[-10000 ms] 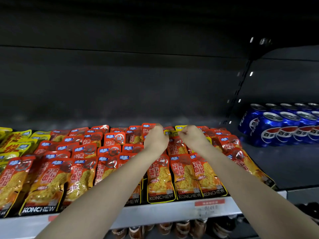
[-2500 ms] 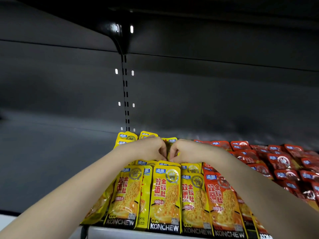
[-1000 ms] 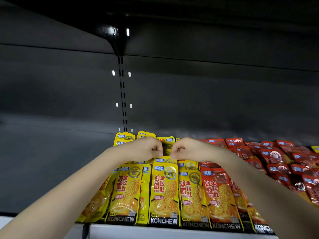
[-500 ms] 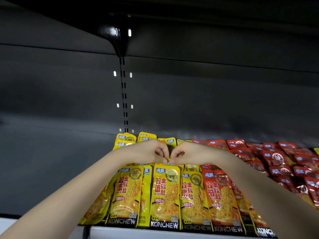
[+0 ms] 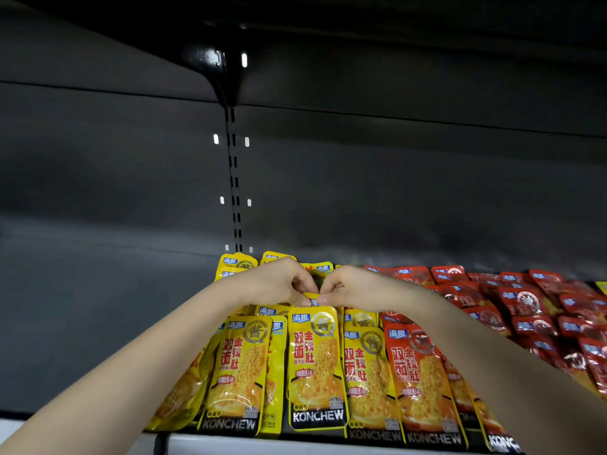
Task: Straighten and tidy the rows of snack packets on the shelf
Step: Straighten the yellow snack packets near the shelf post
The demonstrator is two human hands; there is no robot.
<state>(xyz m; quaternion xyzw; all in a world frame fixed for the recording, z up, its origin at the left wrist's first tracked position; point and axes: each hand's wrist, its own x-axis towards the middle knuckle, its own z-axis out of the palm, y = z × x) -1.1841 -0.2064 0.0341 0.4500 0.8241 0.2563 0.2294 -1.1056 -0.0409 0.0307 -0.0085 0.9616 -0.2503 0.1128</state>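
Rows of yellow snack packets lie overlapping on the shelf, with rows of red packets to their right. My left hand and my right hand meet over the middle yellow row. Both pinch the top edge of one yellow packet that lies behind the front packet. Fingers of both hands are curled, thumbs and fingertips nearly touching each other. The front yellow packets reach the shelf's front edge.
The grey shelf floor stretches bare to the left of the yellow rows. A slotted upright and a black bracket stand at the back panel. The shelf's pale front lip runs along the bottom.
Both hands have drawn slightly toward me and closer together over the middle yellow row, still pinching a packet's top edge. Ten seconds ago they worked on the red rows farther right.
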